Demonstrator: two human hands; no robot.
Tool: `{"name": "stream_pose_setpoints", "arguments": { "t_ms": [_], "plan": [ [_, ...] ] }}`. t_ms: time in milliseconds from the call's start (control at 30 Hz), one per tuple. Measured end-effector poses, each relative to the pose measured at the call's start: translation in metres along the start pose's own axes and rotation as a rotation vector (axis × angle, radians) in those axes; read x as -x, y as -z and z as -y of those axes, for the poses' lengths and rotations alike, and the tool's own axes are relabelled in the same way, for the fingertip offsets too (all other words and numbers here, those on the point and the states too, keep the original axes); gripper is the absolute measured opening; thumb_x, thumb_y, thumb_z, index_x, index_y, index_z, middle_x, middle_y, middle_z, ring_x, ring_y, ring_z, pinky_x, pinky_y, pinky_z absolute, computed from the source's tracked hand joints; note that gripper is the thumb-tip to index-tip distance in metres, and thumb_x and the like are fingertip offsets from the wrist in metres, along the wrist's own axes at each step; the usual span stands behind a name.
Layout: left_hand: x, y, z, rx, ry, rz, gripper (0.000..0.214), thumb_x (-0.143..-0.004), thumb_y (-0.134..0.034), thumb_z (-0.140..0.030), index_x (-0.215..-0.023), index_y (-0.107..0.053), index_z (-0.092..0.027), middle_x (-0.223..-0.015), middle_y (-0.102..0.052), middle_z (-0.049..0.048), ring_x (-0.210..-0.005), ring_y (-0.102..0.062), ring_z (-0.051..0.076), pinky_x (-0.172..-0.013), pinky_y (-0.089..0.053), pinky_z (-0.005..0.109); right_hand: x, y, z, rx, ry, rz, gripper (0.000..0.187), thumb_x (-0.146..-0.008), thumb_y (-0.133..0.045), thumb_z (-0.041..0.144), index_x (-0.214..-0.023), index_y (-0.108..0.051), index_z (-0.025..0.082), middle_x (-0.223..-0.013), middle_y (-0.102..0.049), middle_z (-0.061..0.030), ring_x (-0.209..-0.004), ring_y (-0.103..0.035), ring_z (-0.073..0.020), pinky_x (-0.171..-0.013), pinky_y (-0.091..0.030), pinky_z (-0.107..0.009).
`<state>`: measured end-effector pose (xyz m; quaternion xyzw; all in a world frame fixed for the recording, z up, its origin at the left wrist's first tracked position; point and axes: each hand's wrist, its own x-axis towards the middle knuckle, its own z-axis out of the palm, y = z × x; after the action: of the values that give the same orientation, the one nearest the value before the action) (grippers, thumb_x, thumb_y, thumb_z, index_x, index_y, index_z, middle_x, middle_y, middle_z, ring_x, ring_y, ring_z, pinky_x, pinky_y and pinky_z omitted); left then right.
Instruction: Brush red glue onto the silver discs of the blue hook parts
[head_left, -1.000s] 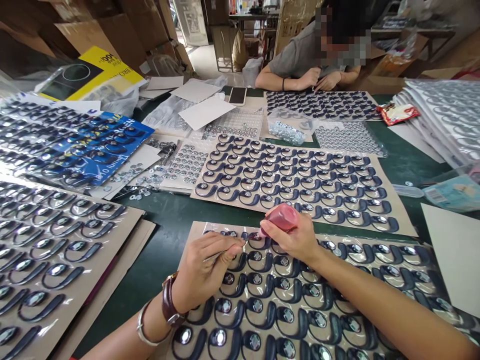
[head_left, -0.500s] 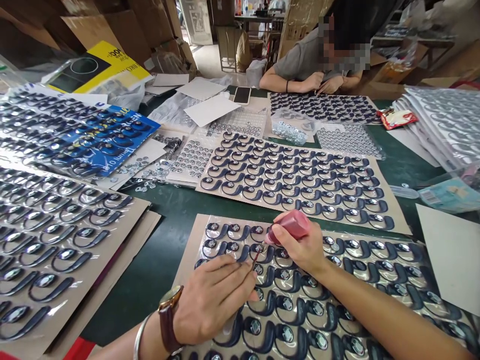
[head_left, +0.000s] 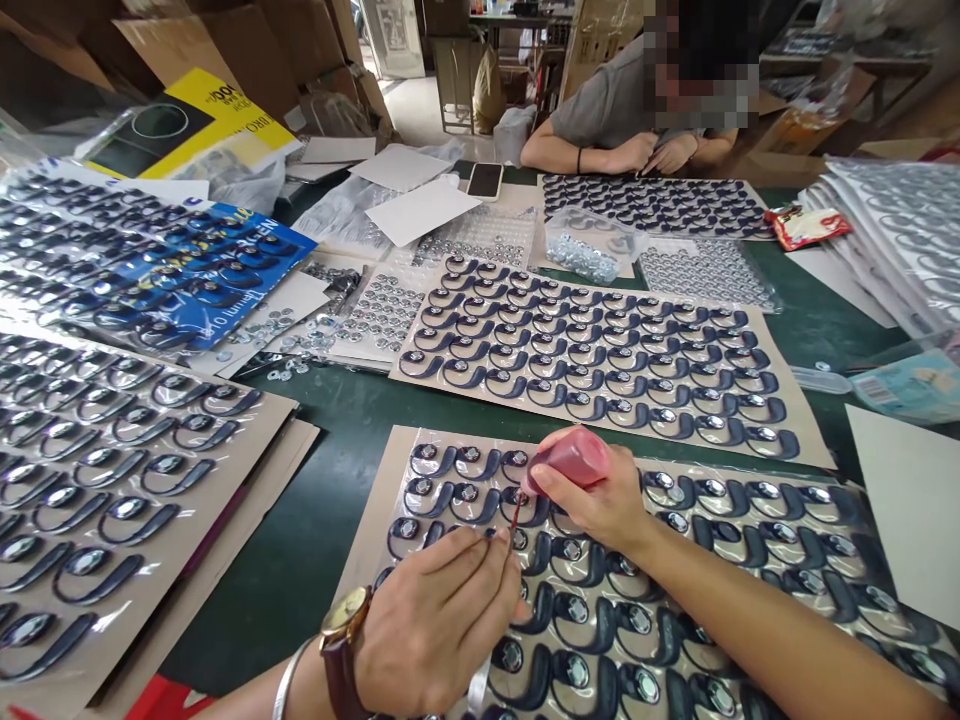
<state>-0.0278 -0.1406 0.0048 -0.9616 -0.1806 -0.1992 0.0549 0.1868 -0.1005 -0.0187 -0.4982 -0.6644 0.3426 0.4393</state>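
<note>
My right hand (head_left: 604, 495) is wrapped round a small red bottle (head_left: 571, 459), tilted with its mouth to the left. My left hand (head_left: 442, 625), with a brown watch at the wrist, pinches a thin brush (head_left: 514, 512) whose tip points up at the bottle's mouth. Both hands hover over a cardboard sheet (head_left: 390, 465) covered with rows of dark hook-shaped parts with shiny round centres under clear film.
More sheets of the same parts lie ahead (head_left: 600, 350), at the left (head_left: 112, 450) and on a blue board (head_left: 187, 270). A bag of small silver discs (head_left: 581, 255) sits further back. A person in grey (head_left: 637, 110) works across the green table (head_left: 337, 420). Stacked sheets (head_left: 892, 230) at right.
My left hand drew back toward me and the brush rose from the parts to the bottle's mouth. The bottle hand shifted slightly right.
</note>
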Motion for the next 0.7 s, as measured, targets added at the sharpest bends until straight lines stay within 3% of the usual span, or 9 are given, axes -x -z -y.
{"name": "stream_pose_setpoints", "arguments": {
  "t_ms": [167,700],
  "plan": [
    [0.0016,-0.0022,-0.0008,0.004,0.009,0.006,0.030,-0.082,-0.060,-0.022,-0.108,-0.059,-0.006,-0.106,-0.065,0.0129,-0.100,-0.062,0.024,-0.087,-0.053,0.037,-0.0003,0.0006,-0.0003,0.105,-0.004,-0.056,0.014,-0.075,-0.064,0.032,-0.082,-0.061,0.020,-0.067,-0.066,0.0011,-0.056,-0.061,-0.0131,-0.060,-0.049,-0.025],
    [-0.0020,0.0007,0.0029,0.029,0.027,-0.023,0.027,-0.083,-0.058,-0.020,-0.106,-0.060,-0.007,-0.105,-0.065,0.0128,-0.099,-0.062,0.024,-0.084,-0.055,0.036,-0.0003,0.0034,-0.0014,0.134,-0.002,-0.158,0.012,-0.077,-0.062,0.031,-0.079,-0.059,0.019,-0.060,-0.064,0.0012,-0.051,-0.058,-0.0124,-0.054,-0.046,-0.024]
  ]
}}
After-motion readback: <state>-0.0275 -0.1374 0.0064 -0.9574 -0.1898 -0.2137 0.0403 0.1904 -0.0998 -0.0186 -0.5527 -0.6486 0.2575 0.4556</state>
